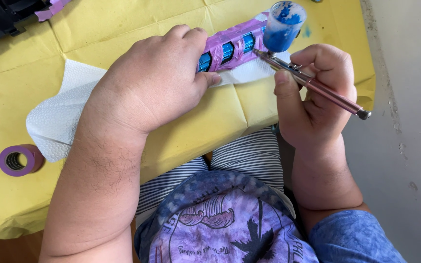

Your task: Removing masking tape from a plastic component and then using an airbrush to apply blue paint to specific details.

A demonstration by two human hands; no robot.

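My left hand (154, 80) is clamped over one end of a long model part (230, 46) wrapped in purple masking tape, pinning it down on a white paper towel (57, 119). My right hand (317, 97) is closed around a slim pink metal airbrush (313, 83), forefinger on top, its nozzle just beside the part. The part seems light and stiff, probably plastic, so I would grip it by the taped sides, away from the wet openings. Blue shows through small rectangular windows cut in the tape. The airbrush cup (283, 27) is smeared with blue paint and looks easy to spill. Yellow paper (196, 131) covers the counter, and a purple tape roll (18, 159) sits well off to my left.
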